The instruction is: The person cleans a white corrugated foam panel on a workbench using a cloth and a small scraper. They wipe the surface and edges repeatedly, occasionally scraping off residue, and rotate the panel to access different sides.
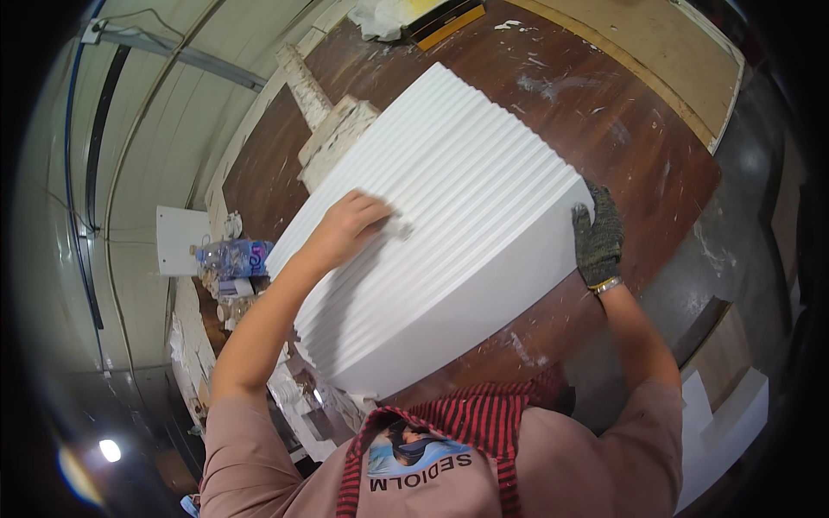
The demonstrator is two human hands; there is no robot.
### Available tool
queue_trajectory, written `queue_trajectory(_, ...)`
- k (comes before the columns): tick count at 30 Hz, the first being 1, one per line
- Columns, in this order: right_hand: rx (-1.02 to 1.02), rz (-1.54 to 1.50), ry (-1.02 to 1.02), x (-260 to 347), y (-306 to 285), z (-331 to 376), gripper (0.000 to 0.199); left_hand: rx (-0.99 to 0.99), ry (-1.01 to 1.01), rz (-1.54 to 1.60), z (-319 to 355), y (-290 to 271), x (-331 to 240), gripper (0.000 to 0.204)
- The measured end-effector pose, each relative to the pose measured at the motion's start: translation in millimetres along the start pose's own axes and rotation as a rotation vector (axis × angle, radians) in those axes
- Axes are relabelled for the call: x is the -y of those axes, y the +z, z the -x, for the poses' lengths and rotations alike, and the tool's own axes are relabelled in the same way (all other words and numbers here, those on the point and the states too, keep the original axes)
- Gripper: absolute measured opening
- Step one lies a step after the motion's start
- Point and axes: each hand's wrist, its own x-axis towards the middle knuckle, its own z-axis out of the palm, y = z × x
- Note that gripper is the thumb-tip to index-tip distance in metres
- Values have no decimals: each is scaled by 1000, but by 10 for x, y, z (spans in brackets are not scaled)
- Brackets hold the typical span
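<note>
White, ridged like a washboard, the large block (pixel 449 194) fills the middle of my head view: it lies on the brown wood-grain table (pixel 661 198), set at a slant, its ribbed face up and a smooth side wall turned toward the wearer. Watching from my end, I see the bare left hand (pixel 352 224) over the ribs left of centre, its fingers bent and drawn together around a small pale scrap (pixel 400 228). That scrap is blurred, so I cannot tell what it is made of. The right hand (pixel 599 237), in a dark knitted glove, is at the block's right-hand corner, its thumb parted from the fingers and lying against the smooth wall; I read it as partly open, touching the corner, and I cannot tell how hard it presses. Just beyond the block's left edge I make out a stained, beige tool (pixel 338 138) with a long handle, partly hidden by the block. Further left stands a clutter with a clear plastic bottle (pixel 231 259) lying on its side, near a white plate (pixel 180 240). At the table's far end I have a black-and-orange box (pixel 447 24) beside a crumpled white bag (pixel 377 19). Low on the right, white cut pieces (pixel 734 419) lie below table level
</note>
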Motion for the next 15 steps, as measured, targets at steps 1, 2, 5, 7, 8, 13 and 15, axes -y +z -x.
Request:
queue_trajectory(1,-26,77,23,5,29,26,43,1,-44,5,398,-6,24,35)
queue_trajectory(2,-99,74,-17,10,51,34,41,-2,-84,9,771,-37,67,36)
queue_trajectory(5,-128,88,-33,24,66,69,36,27,-328,-47,1937,-126,38,33)
queue_trajectory(7,-141,33,-55,34,56,75,34,40,-387,-87,2442,-166,-70,32)
queue_trajectory(8,-136,47,-49,38,54,71,33,38,-393,-69,2570,-185,-142,32)
queue_trajectory(13,-156,98,-66,33,72,63,33,12,-170,69,1983,24,-459,35)
queue_trajectory(15,-173,134,-115,21,85,61,34,-42,-41,95,1380,146,-494,35)
